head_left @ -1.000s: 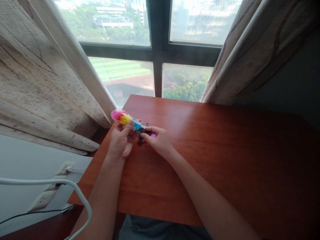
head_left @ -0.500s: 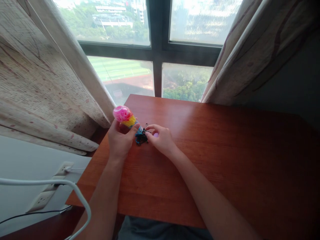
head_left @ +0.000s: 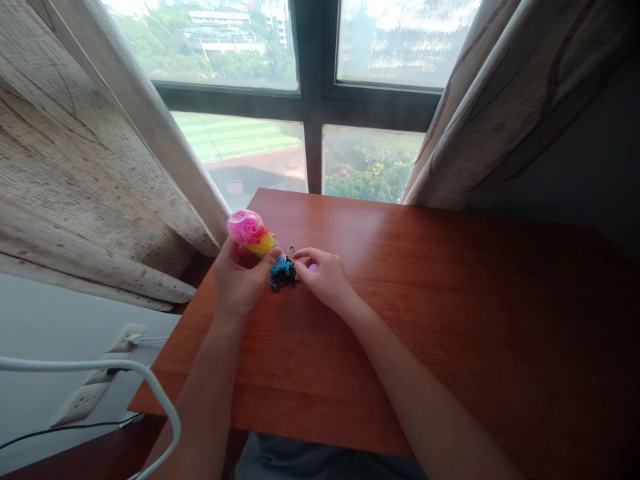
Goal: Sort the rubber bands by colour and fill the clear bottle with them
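My left hand (head_left: 239,280) is wrapped round a clear ice-cream-shaped bottle (head_left: 253,232) packed with small pink, red and yellow elastic bands. The bottle lies tilted, its narrow end pointing down and right. Under that end, a loose heap of black and blue elastic bands (head_left: 283,274) rests on the tabletop. My right hand (head_left: 323,277) is closed beside the heap, thumb and forefinger close to the bottle's mouth. A light purple round piece (head_left: 313,268), perhaps the cap, shows partly between its fingers.
The brown wooden table (head_left: 310,360) reaches to the window (head_left: 310,107). Curtains (head_left: 100,133) hang on both sides. At left are wall sockets (head_left: 83,403) and a thick white cable (head_left: 160,390) near the table's edge.
More blue bands show on top of the heap under the bottle's mouth. My right fingers have drawn slightly away from the heap. The bottle stays tilted in my left hand.
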A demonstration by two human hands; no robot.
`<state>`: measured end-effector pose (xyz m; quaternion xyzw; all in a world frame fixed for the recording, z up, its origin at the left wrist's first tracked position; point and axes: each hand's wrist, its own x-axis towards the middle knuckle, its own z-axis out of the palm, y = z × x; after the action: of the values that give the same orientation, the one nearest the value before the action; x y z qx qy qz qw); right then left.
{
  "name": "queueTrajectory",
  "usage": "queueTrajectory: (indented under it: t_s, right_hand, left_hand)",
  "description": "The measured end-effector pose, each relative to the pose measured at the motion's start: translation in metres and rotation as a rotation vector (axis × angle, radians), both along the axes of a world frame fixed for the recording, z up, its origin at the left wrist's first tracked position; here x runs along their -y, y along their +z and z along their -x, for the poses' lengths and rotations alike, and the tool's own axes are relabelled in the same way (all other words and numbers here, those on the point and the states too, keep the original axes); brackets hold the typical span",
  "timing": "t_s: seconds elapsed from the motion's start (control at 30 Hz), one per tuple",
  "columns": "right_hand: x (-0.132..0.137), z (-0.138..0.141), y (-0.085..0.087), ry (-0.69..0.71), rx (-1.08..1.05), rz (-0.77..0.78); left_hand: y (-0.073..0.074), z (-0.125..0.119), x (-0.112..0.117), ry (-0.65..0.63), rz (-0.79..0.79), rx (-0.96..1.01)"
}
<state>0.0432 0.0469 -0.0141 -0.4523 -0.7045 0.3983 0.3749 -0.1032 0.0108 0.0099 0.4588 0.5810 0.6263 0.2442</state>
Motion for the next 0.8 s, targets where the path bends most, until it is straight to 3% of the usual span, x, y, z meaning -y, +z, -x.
queueTrajectory:
  t_s: [0.2, 0.5, 0.8]
  right_hand:
    - [0.0, -0.004, -0.001, -0.008, 0.074, -0.01]
    - [0.004, -0.005, -0.001, 0.033, 0.161, -0.051]
    - [0.007, -0.01, -0.001, 0.052, 0.174, -0.082]
  left_hand:
    - [0.005, 0.0, 0.01, 0.021, 0.027, -0.068]
    - [0.0, 0.006, 0.021, 0.079, 0.059, -0.066]
    - [0.003, 0.002, 0.04, 0.037, 0.081, -0.008]
